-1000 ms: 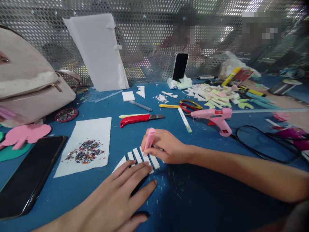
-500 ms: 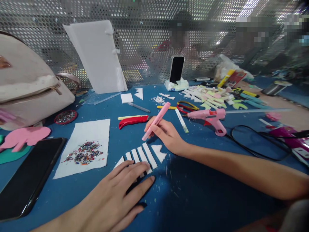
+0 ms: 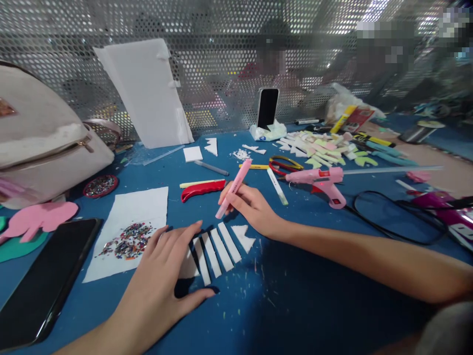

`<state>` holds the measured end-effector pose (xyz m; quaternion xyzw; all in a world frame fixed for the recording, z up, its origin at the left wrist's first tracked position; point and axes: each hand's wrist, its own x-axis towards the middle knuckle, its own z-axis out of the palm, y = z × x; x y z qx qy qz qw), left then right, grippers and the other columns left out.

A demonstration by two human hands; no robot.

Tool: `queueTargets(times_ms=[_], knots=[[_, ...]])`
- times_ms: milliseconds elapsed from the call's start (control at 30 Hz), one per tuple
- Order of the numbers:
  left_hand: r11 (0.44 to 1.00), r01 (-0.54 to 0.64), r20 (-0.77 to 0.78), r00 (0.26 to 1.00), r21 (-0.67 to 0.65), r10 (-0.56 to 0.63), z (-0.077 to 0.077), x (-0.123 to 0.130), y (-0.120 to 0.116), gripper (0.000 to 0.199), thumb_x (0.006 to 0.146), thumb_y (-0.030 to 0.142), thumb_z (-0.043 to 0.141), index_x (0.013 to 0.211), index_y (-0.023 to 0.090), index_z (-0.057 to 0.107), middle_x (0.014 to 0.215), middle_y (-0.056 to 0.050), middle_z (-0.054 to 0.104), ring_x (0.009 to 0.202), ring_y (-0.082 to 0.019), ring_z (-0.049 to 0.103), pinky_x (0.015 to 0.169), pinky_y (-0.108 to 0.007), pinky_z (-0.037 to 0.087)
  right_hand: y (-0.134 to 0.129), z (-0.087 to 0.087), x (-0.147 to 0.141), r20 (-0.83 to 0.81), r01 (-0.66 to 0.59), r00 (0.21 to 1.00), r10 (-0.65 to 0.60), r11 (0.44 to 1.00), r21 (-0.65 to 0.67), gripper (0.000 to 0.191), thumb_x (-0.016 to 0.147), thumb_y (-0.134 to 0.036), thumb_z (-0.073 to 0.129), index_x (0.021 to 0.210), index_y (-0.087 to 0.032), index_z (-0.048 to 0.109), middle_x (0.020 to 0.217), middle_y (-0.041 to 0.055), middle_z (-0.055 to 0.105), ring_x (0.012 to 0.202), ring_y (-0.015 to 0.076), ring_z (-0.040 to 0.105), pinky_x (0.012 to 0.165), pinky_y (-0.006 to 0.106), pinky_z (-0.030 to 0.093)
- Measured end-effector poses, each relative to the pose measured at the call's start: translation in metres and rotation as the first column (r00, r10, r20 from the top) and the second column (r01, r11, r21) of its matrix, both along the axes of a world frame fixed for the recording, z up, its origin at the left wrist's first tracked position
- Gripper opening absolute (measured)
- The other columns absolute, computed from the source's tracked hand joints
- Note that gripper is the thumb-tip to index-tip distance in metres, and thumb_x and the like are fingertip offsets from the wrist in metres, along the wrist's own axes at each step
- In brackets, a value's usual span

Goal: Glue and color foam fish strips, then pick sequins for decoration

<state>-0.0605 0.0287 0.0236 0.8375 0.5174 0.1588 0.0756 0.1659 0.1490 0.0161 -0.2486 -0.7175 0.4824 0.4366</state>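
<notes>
A pink marker (image 3: 236,185) is held in my right hand (image 3: 251,207), tilted above the blue table. Below its lower end lie several white foam strips (image 3: 221,246) side by side, with a white notched piece (image 3: 243,238) at their right. My left hand (image 3: 162,276) rests with its fingers spread at the left end of the strips, partly over a white piece (image 3: 189,265). Beyond my right hand are a red-handled cutter (image 3: 203,189) and a white marker (image 3: 277,186). White paper with colourful glittery bits (image 3: 129,239) lies left of my left hand.
A pink glue gun (image 3: 321,180) with a black cord lies at the right, near a heap of foam scraps (image 3: 321,145). At the left are a black phone (image 3: 48,276) and a pale backpack (image 3: 44,143). Another phone (image 3: 268,107) stands at the back.
My left hand has moved left off the strips, uncovering more of them, and its thumb is farther from the fingers. My right hand with the pink marker has shifted slightly left.
</notes>
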Motion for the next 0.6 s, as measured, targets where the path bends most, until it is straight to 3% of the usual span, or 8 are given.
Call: queueTargets(times_ms=[200, 433, 533, 600], knots=[[0.998, 0.001, 0.0, 1.0, -0.055, -0.001, -0.001, 0.0, 0.001, 0.086, 0.088, 0.035, 0.066, 0.158, 0.026, 0.016, 0.14, -0.012, 0.058, 0.127, -0.035, 0.054, 0.114, -0.062, 0.034, 0.001, 0.0, -0.002, 0.02, -0.01, 1.0, 0.011, 0.999, -0.044, 0.034, 0.101, -0.043, 0.052, 0.091, -0.013, 0.065, 0.084, 0.0043, 0.066, 0.07, 0.0107, 0.063, 0.066, 0.024, 0.053], [1.0, -0.003, 0.032, 0.999, -0.027, 0.004, -0.002, 0.001, 0.0, 0.078, 0.089, 0.031, 0.06, 0.157, 0.025, 0.02, 0.137, -0.009, 0.059, 0.128, -0.032, 0.054, 0.116, -0.057, 0.033, 0.0, 0.003, -0.001, 0.089, 0.009, 0.996, -0.005, 0.999, -0.047, 0.029, 0.101, -0.035, 0.052, 0.092, -0.013, 0.068, 0.077, 0.003, 0.066, 0.068, 0.0112, 0.063, 0.065, 0.024, 0.052], [0.999, 0.024, 0.039, 0.999, 0.029, -0.025, -0.007, -0.001, 0.002, 0.075, 0.09, 0.033, 0.058, 0.156, 0.023, 0.025, 0.134, -0.009, 0.06, 0.128, -0.032, 0.054, 0.115, -0.054, 0.034, 0.0, 0.004, -0.001, 0.125, 0.018, 0.992, -0.018, 1.0, -0.002, 0.023, 0.1, -0.03, 0.055, 0.09, -0.014, 0.069, 0.081, 0.003, 0.068, 0.068, 0.0108, 0.063, 0.065, 0.024, 0.051], [0.997, 0.053, 0.021, 0.998, 0.064, -0.054, -0.01, -0.004, 0.003, 0.073, 0.09, 0.036, 0.058, 0.155, 0.023, 0.028, 0.132, -0.009, 0.061, 0.125, -0.032, 0.055, 0.112, -0.053, 0.037, 0.001, 0.003, -0.001, 0.125, -0.021, 0.992, 0.009, 0.995, 0.097, 0.018, 0.098, -0.025, 0.059, 0.087, -0.015, 0.069, 0.088, 0.0044, 0.072, 0.077, 0.0127, 0.066, 0.073, 0.026, 0.053]])
